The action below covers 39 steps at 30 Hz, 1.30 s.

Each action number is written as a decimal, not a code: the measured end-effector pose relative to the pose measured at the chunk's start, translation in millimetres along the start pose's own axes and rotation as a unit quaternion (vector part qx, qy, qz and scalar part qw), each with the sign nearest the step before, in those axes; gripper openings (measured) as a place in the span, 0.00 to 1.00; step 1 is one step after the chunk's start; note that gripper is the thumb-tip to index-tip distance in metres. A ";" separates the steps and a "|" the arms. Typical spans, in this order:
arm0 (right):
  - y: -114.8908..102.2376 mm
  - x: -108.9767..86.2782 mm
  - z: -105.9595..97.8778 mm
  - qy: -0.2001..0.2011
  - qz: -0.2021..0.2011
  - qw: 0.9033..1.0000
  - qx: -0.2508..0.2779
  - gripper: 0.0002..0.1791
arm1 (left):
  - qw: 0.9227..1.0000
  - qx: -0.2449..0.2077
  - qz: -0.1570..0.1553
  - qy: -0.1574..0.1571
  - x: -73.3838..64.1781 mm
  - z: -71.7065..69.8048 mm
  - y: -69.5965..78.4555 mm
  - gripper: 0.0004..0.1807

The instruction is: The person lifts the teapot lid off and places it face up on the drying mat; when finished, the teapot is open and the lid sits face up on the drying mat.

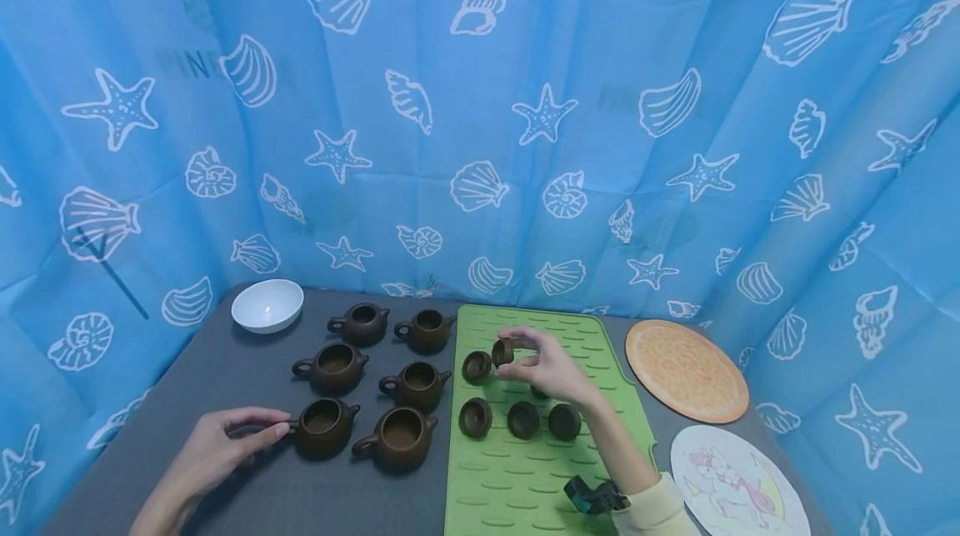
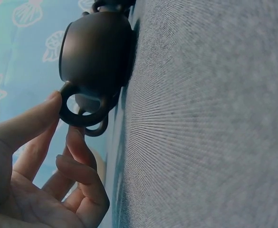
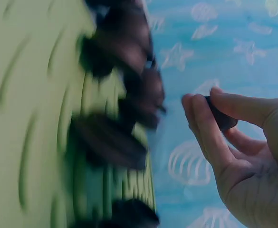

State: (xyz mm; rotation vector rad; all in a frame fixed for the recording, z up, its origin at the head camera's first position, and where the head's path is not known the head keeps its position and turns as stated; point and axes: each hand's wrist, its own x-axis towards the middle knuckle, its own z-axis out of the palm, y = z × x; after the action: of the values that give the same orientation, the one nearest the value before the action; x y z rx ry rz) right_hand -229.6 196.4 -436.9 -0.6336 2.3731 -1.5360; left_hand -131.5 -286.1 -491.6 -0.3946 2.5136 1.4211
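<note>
My left hand [image 1: 217, 454] pinches the loop handle of a small dark brown teapot [image 1: 322, 429] that stands lidless on the grey table. In the left wrist view, thumb and forefinger meet at the teapot handle [image 2: 84, 116], the other fingers curled below. Over the green mat, my right hand [image 1: 546, 365] holds a small dark teapot lid [image 1: 502, 352] between thumb and fingers; the right wrist view shows this lid [image 3: 222, 114] mostly covered by them. Several more lids, such as one lid [image 1: 522, 419], lie on the mat, one partly hidden under my right hand.
Several other lidless teapots [image 1: 417, 386] stand in two columns left of the green mat [image 1: 487, 486]. A white bowl [image 1: 267, 306] sits at the back left. On the right lie an orange round mat [image 1: 686, 369] and a white round one with a unicorn picture [image 1: 738, 482].
</note>
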 end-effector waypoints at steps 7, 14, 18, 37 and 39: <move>20.3 4.9 -15.3 -0.005 -0.010 0.996 -0.094 0.29 | 1.000 0.000 -0.004 -0.001 -2.1 -0.4 0.6 0.31; 31.6 13.3 -18.2 -0.017 -0.035 0.983 -0.177 0.25 | 1.000 -0.001 -0.007 -0.001 -1.9 0.5 0.1 0.31; 35.0 17.5 -19.8 -0.027 -0.024 0.980 -0.194 0.24 | 1.000 -0.002 -0.009 0.000 -2.0 0.7 -0.2 0.30; 44.1 16.0 -25.5 -0.047 -0.035 0.980 -0.189 0.25 | 1.000 -0.003 -0.003 0.003 -1.0 1.0 1.4 0.30; 44.6 13.3 -29.9 -0.030 -0.043 0.983 -0.178 0.24 | 1.000 -0.003 -0.003 0.005 -0.8 1.4 1.4 0.30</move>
State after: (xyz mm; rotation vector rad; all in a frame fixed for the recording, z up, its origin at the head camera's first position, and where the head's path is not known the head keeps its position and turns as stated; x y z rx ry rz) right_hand -264.1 229.7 -464.5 -0.8534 2.6269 -1.1091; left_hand -131.1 -284.1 -490.9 -0.4096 2.5135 1.4297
